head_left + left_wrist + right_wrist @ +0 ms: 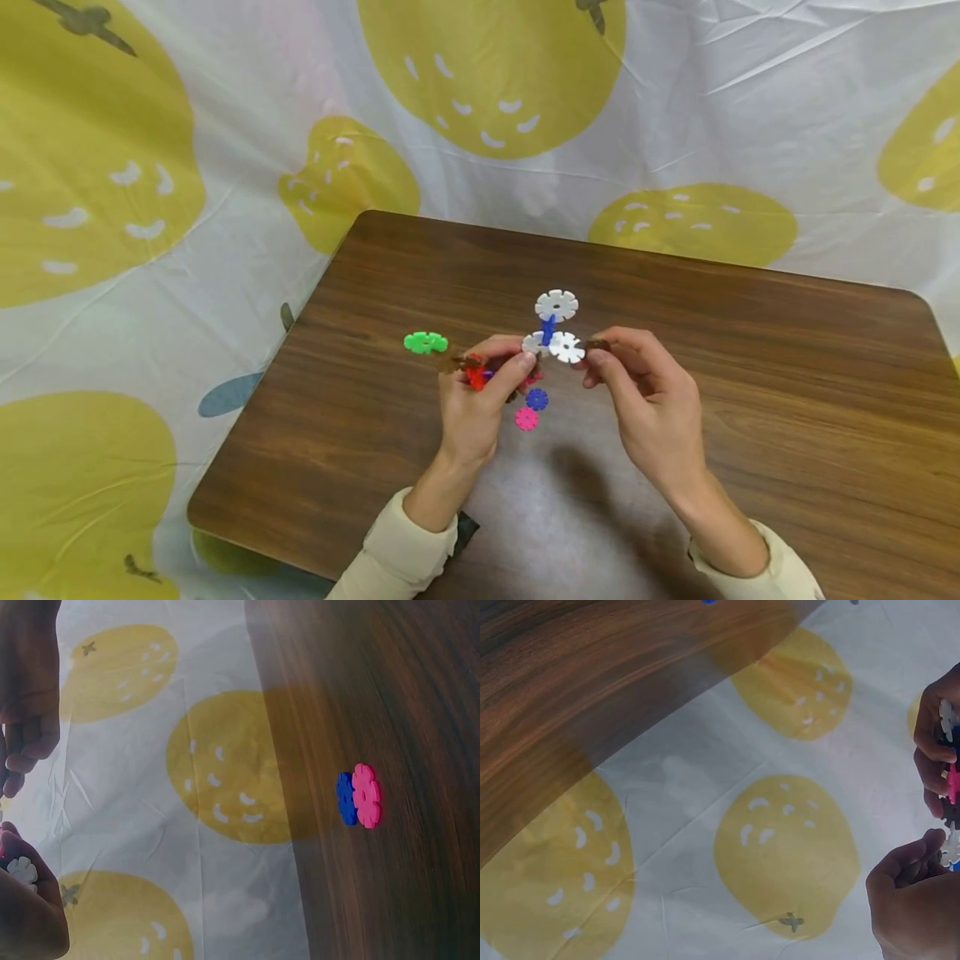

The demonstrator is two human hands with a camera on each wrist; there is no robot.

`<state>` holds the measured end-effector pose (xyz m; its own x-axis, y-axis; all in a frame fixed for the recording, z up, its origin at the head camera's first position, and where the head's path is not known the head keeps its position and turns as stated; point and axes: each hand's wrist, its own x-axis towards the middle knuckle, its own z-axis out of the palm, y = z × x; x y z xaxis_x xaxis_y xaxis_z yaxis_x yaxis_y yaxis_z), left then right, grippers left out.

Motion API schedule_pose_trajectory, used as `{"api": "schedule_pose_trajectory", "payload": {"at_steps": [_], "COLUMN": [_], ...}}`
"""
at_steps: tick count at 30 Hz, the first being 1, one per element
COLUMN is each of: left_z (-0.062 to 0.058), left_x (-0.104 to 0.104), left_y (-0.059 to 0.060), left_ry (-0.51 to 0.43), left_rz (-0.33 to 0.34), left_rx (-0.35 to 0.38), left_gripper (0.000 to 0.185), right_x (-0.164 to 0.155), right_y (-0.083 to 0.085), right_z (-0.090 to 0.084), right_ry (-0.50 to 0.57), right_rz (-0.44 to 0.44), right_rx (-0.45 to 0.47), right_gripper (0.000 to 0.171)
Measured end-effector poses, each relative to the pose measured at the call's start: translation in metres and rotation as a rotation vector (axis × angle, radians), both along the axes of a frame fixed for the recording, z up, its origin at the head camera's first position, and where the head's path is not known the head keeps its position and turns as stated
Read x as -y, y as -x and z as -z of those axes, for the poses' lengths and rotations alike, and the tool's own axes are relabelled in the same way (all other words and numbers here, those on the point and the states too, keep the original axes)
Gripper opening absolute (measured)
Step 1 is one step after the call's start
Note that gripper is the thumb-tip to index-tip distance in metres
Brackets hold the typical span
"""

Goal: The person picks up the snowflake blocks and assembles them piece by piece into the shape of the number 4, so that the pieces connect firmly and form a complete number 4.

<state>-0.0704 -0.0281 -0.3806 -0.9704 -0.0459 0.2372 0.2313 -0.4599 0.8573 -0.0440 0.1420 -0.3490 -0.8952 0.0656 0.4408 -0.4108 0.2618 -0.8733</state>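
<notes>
**Both hands on a cluster of plastic discs above the bench**

The left hand (474, 408) holds a cluster of notched plastic discs (551, 333) just above the wooden bench (750, 375). Its fingers (517, 367) are curled and clamped on the lower part of the cluster, where a red disc (476, 377) and a brown disc (454, 362) show between them. Three white discs stand at the upper end of the cluster, joined by a blue disc (548, 328) set on edge; the topmost white disc (557, 305) rises clear of both hands.

The right hand (652, 400) meets the cluster from the other side. Its thumb and forefinger are pinched together on a small brown piece (597, 343), just beside the nearest white disc (566, 347). Whether this piece touches the white disc cannot be told.

A green disc (425, 342) lies flat on the bench, near the left hand on its outer side. A loose blue disc (536, 398) and a pink disc (527, 418) lie on the bench between the two hands, touching each other; the left wrist view shows them edge to edge.

Both arms wear cream sleeves (405, 550). A white cloth with large yellow fruit prints (487, 75) surrounds the bench.
</notes>
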Motion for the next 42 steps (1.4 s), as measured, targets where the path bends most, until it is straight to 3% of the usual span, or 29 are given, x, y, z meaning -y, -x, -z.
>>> {"api": "schedule_pose_trajectory", "payload": {"at_steps": [4, 8, 13, 18, 24, 29, 42], "left_z": [-0.001, -0.001, -0.003, -0.014, -0.034, -0.048, -0.058], "left_x": [0.002, 0.007, 0.018, 0.03, 0.038, 0.039, 0.04], "left_y": [0.001, 0.005, 0.014, 0.027, 0.042, 0.05, 0.052], "left_ry": [0.013, 0.084, 0.273, 0.503, 0.673, 0.849, 0.868], "left_rz": [0.016, 0.036, 0.084, 0.213, 0.364, 0.391, 0.434], "left_rx": [0.0, -0.029, -0.029, -0.022, -0.02, -0.057, -0.118], "left_gripper": [0.026, 0.022, 0.015, 0.01, 0.018, 0.024, 0.036], "right_x": [-0.002, -0.006, -0.013, -0.014, -0.009, -0.006, -0.007], "right_y": [0.0, 0.002, 0.002, 0.002, 0.005, 0.006, 0.004], "right_z": [0.001, 0.001, 0.003, 0.012, 0.021, 0.027, 0.03], "right_ry": [-0.019, -0.082, -0.202, -0.268, -0.096, 0.033, 0.123], "right_rz": [-0.013, 0.004, 0.033, 0.002, -0.062, -0.086, -0.057], "right_rx": [0.006, -0.005, 0.06, 0.192, 0.244, 0.253, 0.166], "right_gripper": [0.016, 0.014, 0.013, 0.011, 0.009, 0.007, 0.01]}}
